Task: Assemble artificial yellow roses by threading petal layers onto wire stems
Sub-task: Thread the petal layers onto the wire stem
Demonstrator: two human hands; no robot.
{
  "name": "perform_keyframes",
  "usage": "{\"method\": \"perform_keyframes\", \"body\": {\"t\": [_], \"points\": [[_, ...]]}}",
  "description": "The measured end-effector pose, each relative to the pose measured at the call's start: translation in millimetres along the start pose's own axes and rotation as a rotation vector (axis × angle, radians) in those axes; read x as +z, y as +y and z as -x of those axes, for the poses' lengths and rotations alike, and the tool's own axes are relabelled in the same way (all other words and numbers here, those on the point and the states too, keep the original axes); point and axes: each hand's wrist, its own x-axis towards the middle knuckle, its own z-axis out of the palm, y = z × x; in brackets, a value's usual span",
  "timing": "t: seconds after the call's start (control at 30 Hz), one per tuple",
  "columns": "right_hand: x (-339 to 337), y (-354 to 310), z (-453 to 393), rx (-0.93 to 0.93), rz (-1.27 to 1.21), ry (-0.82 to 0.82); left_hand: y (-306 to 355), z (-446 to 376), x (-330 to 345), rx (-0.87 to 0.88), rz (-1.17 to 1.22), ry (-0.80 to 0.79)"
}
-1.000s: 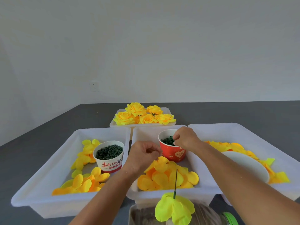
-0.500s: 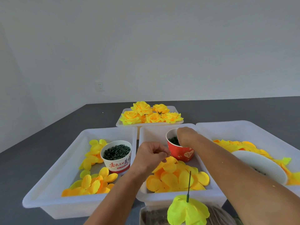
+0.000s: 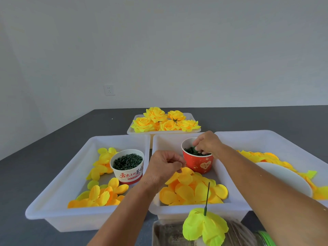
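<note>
One wire stem (image 3: 207,198) upright through yellow petals (image 3: 205,226), right hand (image 3: 207,143) fingers dipped in red cup (image 3: 197,161), left hand (image 3: 164,166) curled closed

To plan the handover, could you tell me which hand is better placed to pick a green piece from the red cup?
Right: the right hand already has fingertips in the red cup; the left hand hovers curled outside it.

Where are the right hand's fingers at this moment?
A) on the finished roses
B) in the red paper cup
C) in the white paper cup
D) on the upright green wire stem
B: the right hand reaches into the red paper cup, its fingertips among the dark green pieces there.
</note>
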Motion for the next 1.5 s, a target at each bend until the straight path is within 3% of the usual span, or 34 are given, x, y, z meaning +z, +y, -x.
{"method": "perform_keyframes", "body": {"t": [0.27,0.47,0.87,1.0,1.23,1.37,1.5], "points": [[-2,0,11,-0.016,-0.026,0.012,-1,0,0,0.003,0.018,-0.001],[3,4,19,-0.064,-0.099,0.156,0,0,-1,-0.003,0.02,-0.001],[0,6,29,-0.076,-0.191,0.233,-2,0,-1,-0.003,0.026,0.009],[-10,5,40,-0.08,-0.465,0.217,-3,-1,0,0.0,0.035,0.016],[-27,-4,101,-0.019,-1.335,-0.089,10,8,-3,0.039,0.109,0.095],[-31,-7,141,-0.025,-1.459,-0.167,26,34,-6,0.11,0.158,0.055],[-36,-6,178,-0.082,-1.428,-0.17,41,79,-4,0.192,0.218,-0.056]]}}
